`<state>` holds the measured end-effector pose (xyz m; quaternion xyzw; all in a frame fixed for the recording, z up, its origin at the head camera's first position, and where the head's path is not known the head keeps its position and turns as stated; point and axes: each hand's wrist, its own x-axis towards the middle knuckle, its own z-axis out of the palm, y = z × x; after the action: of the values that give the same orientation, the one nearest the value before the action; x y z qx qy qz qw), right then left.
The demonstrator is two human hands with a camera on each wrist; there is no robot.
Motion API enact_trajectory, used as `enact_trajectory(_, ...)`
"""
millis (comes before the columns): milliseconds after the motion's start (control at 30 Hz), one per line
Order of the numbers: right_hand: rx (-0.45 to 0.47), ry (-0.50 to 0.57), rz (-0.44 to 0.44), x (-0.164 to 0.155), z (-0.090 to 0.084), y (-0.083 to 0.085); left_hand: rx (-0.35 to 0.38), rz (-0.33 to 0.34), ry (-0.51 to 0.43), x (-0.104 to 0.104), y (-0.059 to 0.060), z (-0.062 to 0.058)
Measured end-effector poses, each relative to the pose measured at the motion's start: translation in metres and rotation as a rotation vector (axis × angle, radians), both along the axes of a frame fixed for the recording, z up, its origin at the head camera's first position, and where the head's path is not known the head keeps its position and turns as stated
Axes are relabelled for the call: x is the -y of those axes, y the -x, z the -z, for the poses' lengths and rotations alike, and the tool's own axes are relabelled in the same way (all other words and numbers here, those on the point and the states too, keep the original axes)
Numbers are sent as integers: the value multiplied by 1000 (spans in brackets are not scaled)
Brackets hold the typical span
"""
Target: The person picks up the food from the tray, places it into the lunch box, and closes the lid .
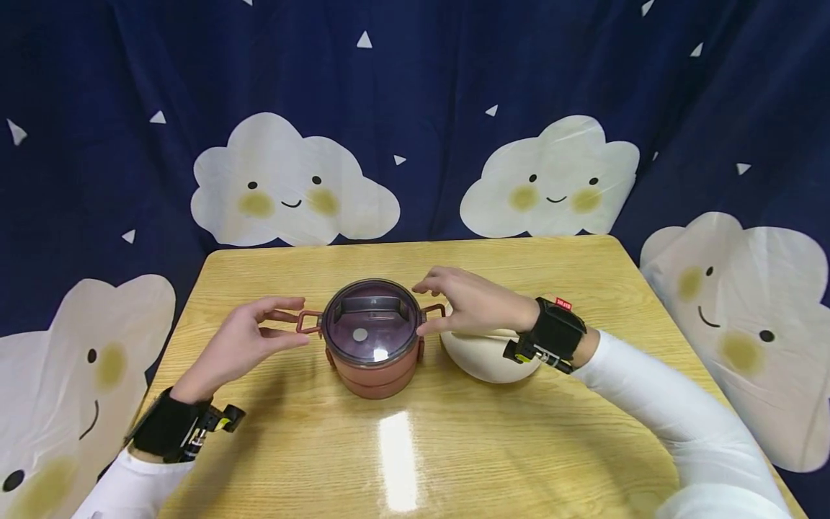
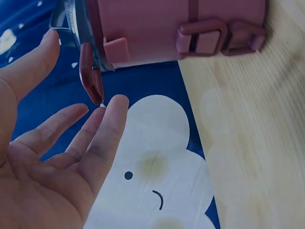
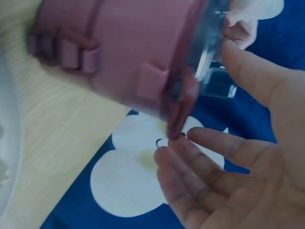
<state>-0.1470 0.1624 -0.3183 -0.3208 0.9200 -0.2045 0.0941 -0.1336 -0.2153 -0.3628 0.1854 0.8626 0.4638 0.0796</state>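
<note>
The left hand (image 1: pixel 243 344) sits at the left side of the pink lunch container (image 1: pixel 372 360), fingers straight and relaxed, thumb above and fingers below the left latch handle (image 1: pixel 308 321). In the left wrist view the fingertips (image 2: pixel 116 102) lie just under the handle's end, near it or barely touching; the blur makes contact hard to judge. Nothing is gripped: the hand is spread wide, placed as if to meet the latch from both sides.

The right hand (image 1: pixel 470 303) mirrors it on the other side. Its fingers reach over the rim toward the right latch handle (image 1: pixel 433 311), with the thumb lower, by the container's wall. The right wrist view shows the fingers (image 3: pixel 209 157) extended below the hanging clasp, open and holding nothing.

Both latch handles stick outward from the rim rather than lying flat against the wall, which explains why each hand approaches from its own side at rim height. The container stands upright at the middle of the wooden table (image 1: pixel 519 447), its clear tinted lid (image 1: pixel 372 322) seated on top. A second set of clasps lower on the wall suggests stacked tiers.

Just beside the container, under the right wrist, lies a white rounded bowl-like piece (image 1: pixel 483 357), touching or nearly touching the container. A dark blue cloud-print cloth (image 1: pixel 415 108) hangs behind and around the table.
</note>
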Motion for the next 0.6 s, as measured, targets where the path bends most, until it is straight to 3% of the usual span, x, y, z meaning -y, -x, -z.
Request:
enact_trajectory(167,-93,-16,-1,-7,9,-6,-104,36,97,-5,5,1)
enact_trajectory(300,-112,-7,0,-8,14,-9,-153,45,147,-8,8,0)
enact_trajectory(500,-126,4,2,-8,20,-9,-194,102,219,-11,15,-2)
enact_trajectory(600,-134,23,-5,-8,23,-8,-177,136,240,-11,20,-2)
